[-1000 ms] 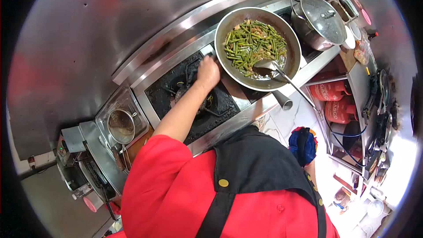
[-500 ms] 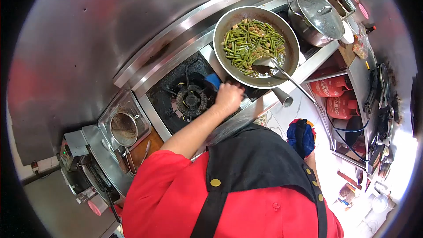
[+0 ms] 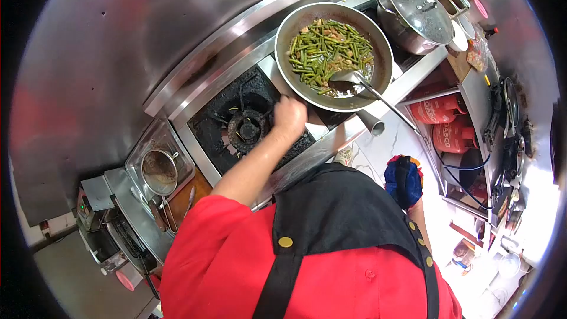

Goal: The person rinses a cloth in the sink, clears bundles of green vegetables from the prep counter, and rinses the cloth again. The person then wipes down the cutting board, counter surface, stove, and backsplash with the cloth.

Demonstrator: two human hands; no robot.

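Note:
My left hand (image 3: 290,116) is closed in a fist at the right side of the front burner (image 3: 248,130), just below the pan's rim. What its fingers hold, if anything, is hidden. Beside it stands a large deep pan (image 3: 282,77) with cut green beans (image 3: 322,53) in brown sauce. A metal ladle (image 3: 349,77) rests in the beans, its long handle slanting over the rim to the lower right. Low on the right, a bundled blue cloth (image 3: 404,182) with black, red and yellow parts covers most of my right hand (image 3: 415,205), which grips it.
A lidded steel pot (image 3: 416,18) stands behind the pan. To the left, a strainer (image 3: 159,172) sits over a clear tray (image 3: 183,153), near tongs on a wooden board (image 3: 201,186). Red gas cylinders (image 3: 440,109) occupy a shelf at right; pans hang beyond.
My left hand has shifted slightly up and left against the stove and turned. The blue patch beside it is no longer visible. The view has moved a little; the cloth stays low on the right.

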